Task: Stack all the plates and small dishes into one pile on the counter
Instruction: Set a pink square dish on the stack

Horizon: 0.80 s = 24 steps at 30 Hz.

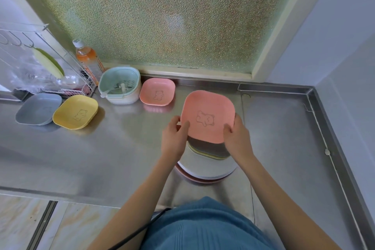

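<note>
While hands (205,138) grip, pink bear-printed dish (208,115)

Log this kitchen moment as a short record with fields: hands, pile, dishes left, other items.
hands: left hand and right hand grip the pink square bear-print dish by opposite edges
pile: stack of plates directly under it on the steel counter
dishes left: small pink dish, yellow dish, grey dish
other items: mint strainer bowl, orange drink bottle
</note>
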Tool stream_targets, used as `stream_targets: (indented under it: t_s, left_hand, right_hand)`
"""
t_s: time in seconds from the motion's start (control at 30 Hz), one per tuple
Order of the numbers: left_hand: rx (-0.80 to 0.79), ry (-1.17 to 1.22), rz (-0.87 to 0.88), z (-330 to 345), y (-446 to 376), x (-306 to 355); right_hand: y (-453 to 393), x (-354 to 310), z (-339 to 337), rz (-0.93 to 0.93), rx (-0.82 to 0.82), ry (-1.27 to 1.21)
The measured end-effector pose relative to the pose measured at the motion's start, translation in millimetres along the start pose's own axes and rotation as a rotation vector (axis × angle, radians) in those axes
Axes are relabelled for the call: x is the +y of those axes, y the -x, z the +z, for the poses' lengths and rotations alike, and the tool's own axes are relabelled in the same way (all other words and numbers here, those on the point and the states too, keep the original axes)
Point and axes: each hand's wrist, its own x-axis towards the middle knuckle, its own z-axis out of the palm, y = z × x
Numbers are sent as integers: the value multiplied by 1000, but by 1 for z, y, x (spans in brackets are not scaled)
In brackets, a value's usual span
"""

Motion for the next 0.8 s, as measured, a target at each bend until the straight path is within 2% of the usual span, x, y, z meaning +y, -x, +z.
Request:
stream_targets:
  t_s: [0.13, 0.23, 0.37, 0.47, 0.53, 0.63, 0.73, 0.8]
  left_hand:
    - [24, -291, 44, -4, -1, -7]
    - [-5, -468, 54, -3, -3, -14]
    - [-35, -581, 62, 1, -1, -15]
    - [-31, -619, 47, 1, -3, -18]
    - [-20, -628, 67, 1, -4, -19]
    - [-65, -521, 114, 2, -6, -26]
    - [-110, -384, 114, 0, -9, -36]
    - [-94, -378, 126, 1, -9, -38]
  right_hand:
    - [13, 14, -1, -10, -48, 144]
    - [18, 22, -4, -1, -5, 294]
    - [16, 31, -5, 22, -21, 415]
    - [14, 35, -4, -13, 28, 405]
    - [11, 41, 1, -12, 86, 298]
    - [6, 54, 6, 113, 138, 5]
    - [8, 63, 7, 213, 46, -321]
    - [9, 70, 14, 248, -54, -454]
